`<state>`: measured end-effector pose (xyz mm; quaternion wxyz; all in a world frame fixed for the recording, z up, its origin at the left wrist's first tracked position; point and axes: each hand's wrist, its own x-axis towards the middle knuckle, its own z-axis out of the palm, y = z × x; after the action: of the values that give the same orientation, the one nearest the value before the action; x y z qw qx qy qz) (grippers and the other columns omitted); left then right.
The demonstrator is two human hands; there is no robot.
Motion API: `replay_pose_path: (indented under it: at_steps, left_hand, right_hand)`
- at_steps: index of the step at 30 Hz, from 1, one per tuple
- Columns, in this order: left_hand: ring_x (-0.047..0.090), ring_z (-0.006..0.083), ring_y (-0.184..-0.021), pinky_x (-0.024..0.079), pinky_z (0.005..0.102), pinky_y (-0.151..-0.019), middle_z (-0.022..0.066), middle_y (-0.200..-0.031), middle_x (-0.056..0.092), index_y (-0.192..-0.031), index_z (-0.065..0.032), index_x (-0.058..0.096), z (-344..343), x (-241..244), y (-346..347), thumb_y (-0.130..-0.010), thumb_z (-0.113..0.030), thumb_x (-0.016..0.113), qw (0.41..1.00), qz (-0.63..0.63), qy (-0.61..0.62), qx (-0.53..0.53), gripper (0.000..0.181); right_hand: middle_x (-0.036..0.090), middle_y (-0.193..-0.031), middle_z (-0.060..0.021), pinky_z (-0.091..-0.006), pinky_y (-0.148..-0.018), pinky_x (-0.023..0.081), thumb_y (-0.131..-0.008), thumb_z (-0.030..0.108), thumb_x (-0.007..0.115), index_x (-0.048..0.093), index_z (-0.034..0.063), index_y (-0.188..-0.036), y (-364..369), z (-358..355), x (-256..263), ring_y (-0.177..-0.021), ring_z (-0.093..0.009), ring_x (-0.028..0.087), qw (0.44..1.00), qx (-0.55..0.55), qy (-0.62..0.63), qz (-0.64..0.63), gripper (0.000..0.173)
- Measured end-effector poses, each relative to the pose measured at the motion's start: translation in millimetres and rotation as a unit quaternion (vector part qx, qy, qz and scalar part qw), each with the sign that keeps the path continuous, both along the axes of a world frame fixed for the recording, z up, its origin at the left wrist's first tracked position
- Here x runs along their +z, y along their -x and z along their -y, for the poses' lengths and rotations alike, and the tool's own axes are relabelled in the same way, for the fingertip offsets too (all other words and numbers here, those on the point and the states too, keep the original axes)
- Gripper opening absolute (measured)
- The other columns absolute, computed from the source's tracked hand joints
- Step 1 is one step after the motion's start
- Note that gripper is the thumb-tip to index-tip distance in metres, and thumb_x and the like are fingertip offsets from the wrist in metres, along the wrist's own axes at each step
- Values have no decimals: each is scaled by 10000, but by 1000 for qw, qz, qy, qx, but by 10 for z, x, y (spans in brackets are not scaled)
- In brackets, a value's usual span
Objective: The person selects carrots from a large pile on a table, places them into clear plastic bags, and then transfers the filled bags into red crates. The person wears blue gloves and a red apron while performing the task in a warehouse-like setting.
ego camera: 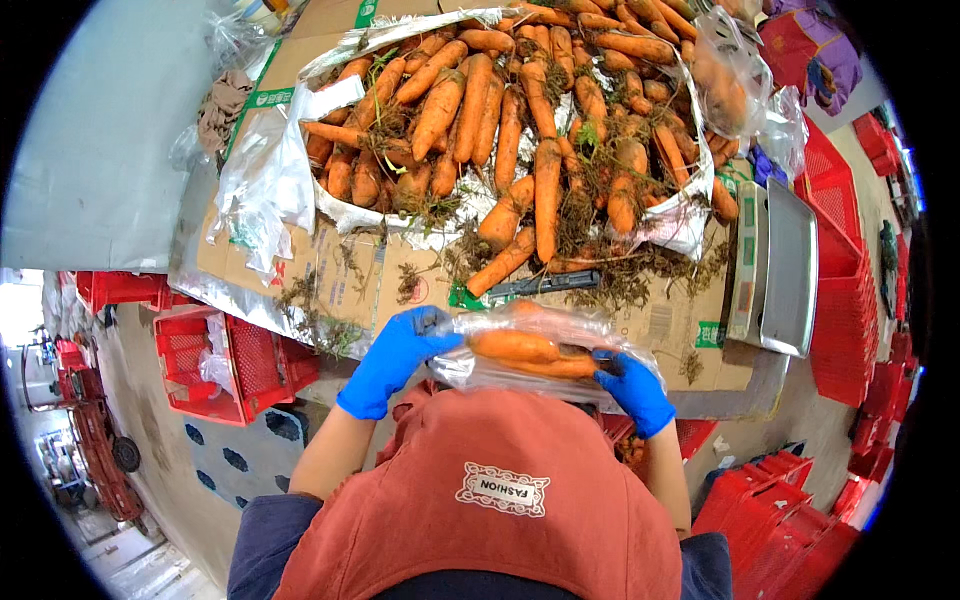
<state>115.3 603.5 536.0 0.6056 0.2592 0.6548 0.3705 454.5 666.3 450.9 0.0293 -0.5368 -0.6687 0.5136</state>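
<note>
A clear plastic bag (457, 364) with several orange carrots (517, 346) in or on it lies level at the front edge of the table. My left hand (397, 356), in a blue glove, pinches the bag's left end. At the other end, my right hand (637, 394), also gloved in blue, grips the bag beside the carrot tips; its fingertips are partly hidden. Just beyond the bag, a dark long-handled tool (544, 285) rests on the cardboard (420, 281). Farther back, an opened white woven sack (341, 214) holds a heap of carrots with roots and soil.
A weighing scale (787, 262) with a metal pan stands at the right table edge. Loose clear bags (259, 187) lie left of the sack. A red crate (232, 364) sits at lower left, and red crates (844, 300) are stacked right. Another person's purple sleeve (829, 60) shows top right.
</note>
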Motion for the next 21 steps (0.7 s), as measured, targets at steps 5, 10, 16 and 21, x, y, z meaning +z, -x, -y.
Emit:
replay_pose_path:
  at_steps: [5,10,16,21]
  left_hand:
    - [552,75,-794,453,251,-735,19,-842,633,-923,-11,647,-138,47,267,-735,-102,707,977,100,56,-181,217]
    - [552,88,-815,456,257,-755,24,-885,640,-971,-24,640,-445,-3,332,-756,-96,688,956,64,22,-285,232]
    - [551,110,-860,454,272,-797,39,-915,633,-1030,0,612,-435,-187,376,-777,-80,669,959,147,57,-235,272]
    - [515,165,-1036,413,299,-892,90,-1188,537,-1240,-20,491,-461,-531,565,-884,-233,559,982,153,-93,-60,421]
  right_hand:
    - [649,-980,-142,-299,-733,497,-851,147,578,619,34,-1074,417,-574,916,-839,-185,640,933,-19,297,-203,254]
    - [631,-1000,-96,-347,-751,494,-813,135,573,595,109,-1125,1365,-1261,498,-903,-282,601,909,251,-329,-41,314]
    - [504,-1231,-113,-443,-1052,280,-809,111,511,486,133,-1243,2312,-1759,-180,-1203,-312,424,694,471,-540,66,435]
    - [538,-1178,-122,-438,-1017,336,-668,75,672,534,82,-1144,2434,-1999,234,-1143,-315,475,880,318,-312,-167,496]
